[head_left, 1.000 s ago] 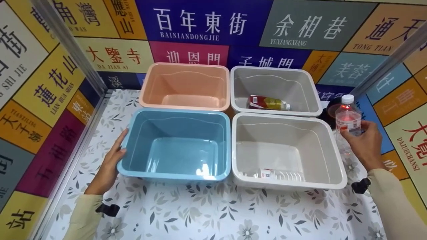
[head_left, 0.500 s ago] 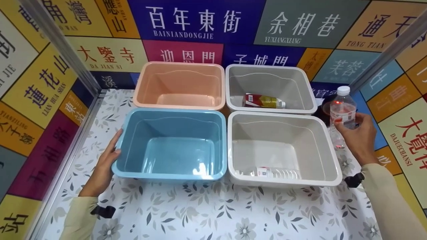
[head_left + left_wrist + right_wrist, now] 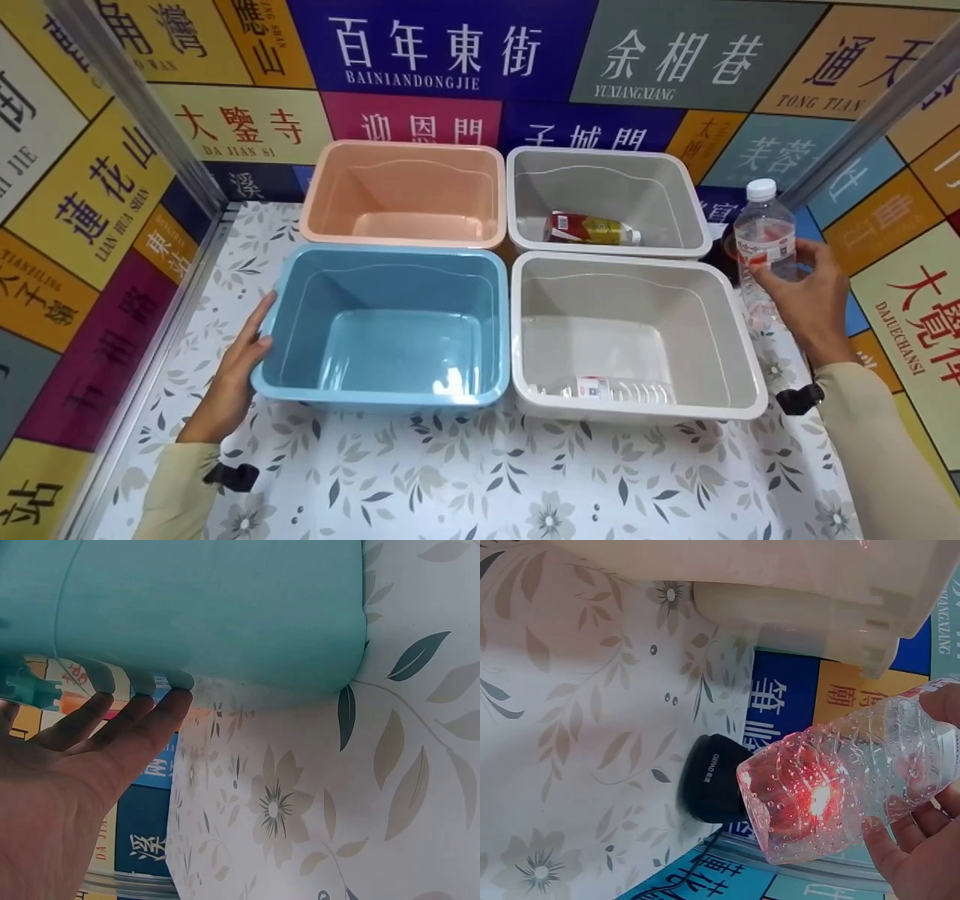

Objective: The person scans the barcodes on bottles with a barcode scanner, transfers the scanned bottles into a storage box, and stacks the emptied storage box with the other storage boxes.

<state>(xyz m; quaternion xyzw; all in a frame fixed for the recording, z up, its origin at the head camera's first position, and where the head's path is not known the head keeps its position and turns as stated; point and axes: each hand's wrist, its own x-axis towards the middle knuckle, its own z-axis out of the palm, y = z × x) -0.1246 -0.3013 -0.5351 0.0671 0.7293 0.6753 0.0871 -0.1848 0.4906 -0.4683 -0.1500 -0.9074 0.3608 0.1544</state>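
Note:
My right hand (image 3: 814, 296) grips a clear plastic bottle (image 3: 766, 232) with a white cap, to the right of the near off-white bin (image 3: 712, 352). In the right wrist view, the bottle's base is beside a black device (image 3: 714, 778) with lettering on it. Red light glows through the clear plastic. My left hand (image 3: 227, 375) touches the outer left side of the blue bin (image 3: 274, 386). Its fingertips (image 3: 178, 699) press on that wall, fingers extended. A clear bottle (image 3: 607, 390) lies in the off-white bin. One with a red and yellow label (image 3: 589, 227) lies in the grey bin (image 3: 611, 154).
A peach bin (image 3: 405, 148) stands behind the blue one. All the bins stand close together on a leaf-patterned tablecloth (image 3: 420, 480). Panels with Chinese characters (image 3: 442, 45) surround the table on the back and sides. A dark cable (image 3: 682, 876) trails from the black device.
My right hand has raised the bottle beside the bins, and the red light on its upper part is gone in the head view. My left hand stays against the blue bin.

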